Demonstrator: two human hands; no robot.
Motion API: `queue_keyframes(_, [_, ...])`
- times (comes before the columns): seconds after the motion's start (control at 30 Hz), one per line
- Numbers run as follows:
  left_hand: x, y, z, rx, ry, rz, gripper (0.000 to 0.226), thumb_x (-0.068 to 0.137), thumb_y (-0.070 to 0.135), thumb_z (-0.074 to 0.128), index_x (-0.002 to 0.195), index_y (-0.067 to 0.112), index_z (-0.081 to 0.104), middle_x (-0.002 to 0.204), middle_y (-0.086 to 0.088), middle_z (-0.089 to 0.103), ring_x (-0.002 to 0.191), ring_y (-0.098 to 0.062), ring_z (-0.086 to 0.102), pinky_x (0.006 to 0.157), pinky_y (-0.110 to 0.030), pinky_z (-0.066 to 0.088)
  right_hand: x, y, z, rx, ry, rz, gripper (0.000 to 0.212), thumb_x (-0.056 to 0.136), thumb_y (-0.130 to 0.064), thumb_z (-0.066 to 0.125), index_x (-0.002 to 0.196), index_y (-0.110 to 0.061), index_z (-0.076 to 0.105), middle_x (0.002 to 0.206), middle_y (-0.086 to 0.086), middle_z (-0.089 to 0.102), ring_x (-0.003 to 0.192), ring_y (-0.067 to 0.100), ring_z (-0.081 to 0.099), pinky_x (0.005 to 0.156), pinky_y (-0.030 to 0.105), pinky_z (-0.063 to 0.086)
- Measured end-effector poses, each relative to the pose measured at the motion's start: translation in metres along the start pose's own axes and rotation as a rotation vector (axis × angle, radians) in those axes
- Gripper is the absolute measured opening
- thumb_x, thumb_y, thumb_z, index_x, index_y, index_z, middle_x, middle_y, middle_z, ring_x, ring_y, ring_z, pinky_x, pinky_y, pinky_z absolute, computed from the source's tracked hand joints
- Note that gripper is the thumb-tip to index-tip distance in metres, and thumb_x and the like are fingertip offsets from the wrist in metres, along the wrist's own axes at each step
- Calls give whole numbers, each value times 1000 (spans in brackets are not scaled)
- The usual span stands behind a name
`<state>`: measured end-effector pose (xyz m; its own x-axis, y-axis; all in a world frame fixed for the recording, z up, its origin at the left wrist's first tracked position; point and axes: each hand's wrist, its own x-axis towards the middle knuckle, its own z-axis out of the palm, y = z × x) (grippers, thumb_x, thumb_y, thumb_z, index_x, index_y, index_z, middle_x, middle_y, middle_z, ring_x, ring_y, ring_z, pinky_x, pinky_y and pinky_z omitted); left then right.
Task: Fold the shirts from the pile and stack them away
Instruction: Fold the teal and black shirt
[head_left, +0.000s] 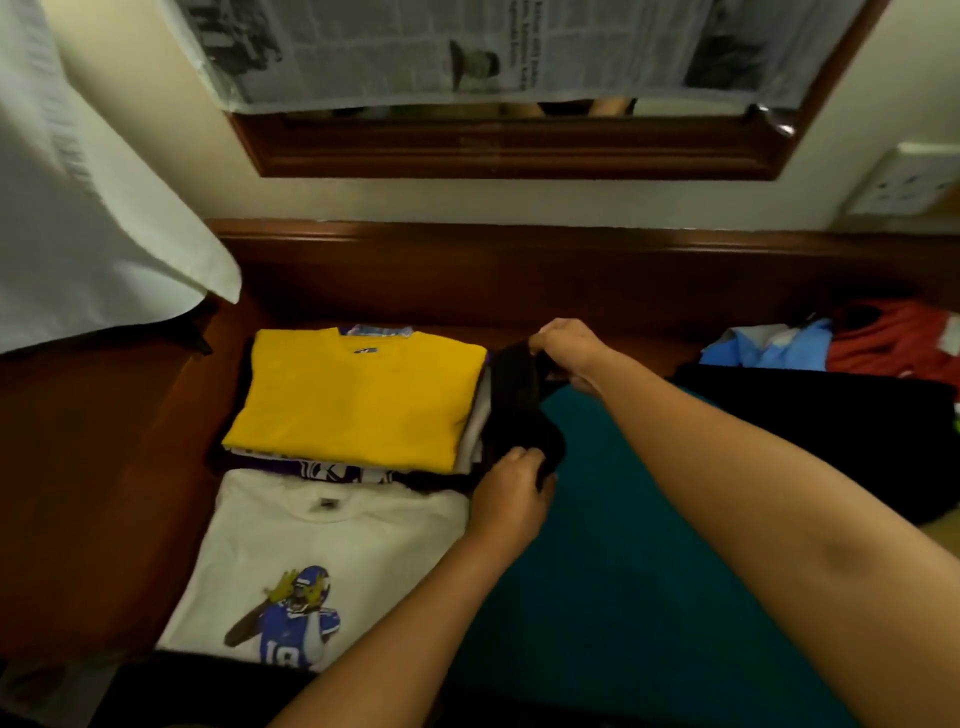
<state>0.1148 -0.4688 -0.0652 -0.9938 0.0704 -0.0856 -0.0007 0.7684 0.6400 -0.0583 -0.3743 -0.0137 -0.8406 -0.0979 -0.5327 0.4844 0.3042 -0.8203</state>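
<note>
A folded black shirt (519, 410) stands on its edge against the right side of a stack of folded shirts topped by a yellow one (358, 395). My right hand (566, 348) grips its far end. My left hand (511, 491) grips its near end. In front of that stack lies a folded white shirt (311, 551) printed with a football player. At the right sits the unfolded pile: a black garment (831, 431), a light blue one (769, 345) and a red one (893, 338). A teal shirt (613, 561) is spread flat under my arms.
The clothes rest on a dark wooden table (104, 493) with a raised back rail. A white cloth (78, 223) hangs at the left. A wood-framed mirror (509, 145) covered with newspaper hangs on the wall. A wall socket (909, 182) is at the right.
</note>
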Motion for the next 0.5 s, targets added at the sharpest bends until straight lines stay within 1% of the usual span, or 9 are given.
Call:
queue_keyframes(0.03, [3, 6, 11, 7, -71, 13, 20, 93, 21, 58, 93, 2, 61, 97, -17, 61, 91, -31, 59, 71, -35, 44, -1, 9, -17, 21, 28, 18, 3, 93, -7, 53, 95, -9, 54, 88, 7, 52, 83, 22, 53, 66, 32, 46])
queue_keyframes(0.1, [12, 14, 27, -12, -261, 24, 31, 93, 25, 60, 115, 4, 63, 113, -15, 64, 106, -29, 60, 86, -32, 47, 2, 35, -48, 21, 108, 43, 4, 94, -7, 49, 92, -11, 51, 87, 5, 50, 84, 21, 51, 70, 31, 43])
queue_keyframes(0.13, [18, 14, 33, -26, -359, 28, 37, 93, 26, 60, 124, 6, 61, 120, -13, 64, 112, -25, 59, 92, -28, 45, 3, 52, -60, -29, 170, 55, 4, 94, -9, 49, 96, -11, 51, 91, 5, 52, 87, 22, 52, 72, 33, 44])
queue_keyframes(0.17, [25, 13, 36, -29, -412, 34, 39, 93, 26, 60, 127, 7, 59, 124, -11, 63, 115, -23, 58, 96, -25, 43, 3, 72, -69, -98, 238, 75, 14, 93, -11, 50, 107, -11, 52, 100, 7, 55, 93, 25, 55, 75, 35, 46])
queue_keyframes(0.23, [44, 1, 37, 0, -367, 62, 33, 94, 22, 57, 125, 9, 62, 125, -10, 64, 116, -23, 58, 97, -25, 41, -1, 112, -76, -221, 350, 114, 39, 91, -13, 53, 129, -11, 44, 121, 16, 54, 107, 32, 56, 87, 37, 47])
queue_keyframes(0.3, [71, -17, 33, 79, -245, 77, 29, 94, 17, 54, 121, 10, 64, 122, -11, 64, 114, -27, 58, 97, -30, 44, -11, 149, -71, -291, 391, 119, 49, 92, -13, 55, 138, -6, 38, 133, 21, 46, 118, 36, 50, 96, 35, 42])
queue_keyframes(0.4, [112, -40, 25, 300, -157, 123, 33, 94, 14, 49, 126, 9, 60, 122, -14, 61, 115, -29, 52, 98, -36, 41, -18, 189, -53, -374, 397, 138, 45, 95, -23, 56, 131, -2, 43, 130, 21, 49, 118, 37, 50, 95, 37, 42])
queue_keyframes(0.43, [124, -44, 24, 371, -153, 158, 36, 94, 14, 48, 128, 10, 57, 124, -13, 60, 118, -28, 49, 100, -36, 40, -18, 196, -47, -394, 410, 161, 44, 95, -30, 56, 126, -1, 46, 126, 20, 53, 115, 36, 53, 92, 39, 44])
queue_keyframes(0.5, [144, -46, 21, 480, -169, 236, 41, 93, 13, 49, 134, 11, 52, 129, -12, 56, 123, -26, 44, 103, -36, 38, -14, 203, -38, -415, 446, 223, 49, 93, -42, 56, 119, -1, 48, 122, 19, 56, 111, 37, 55, 88, 41, 48])
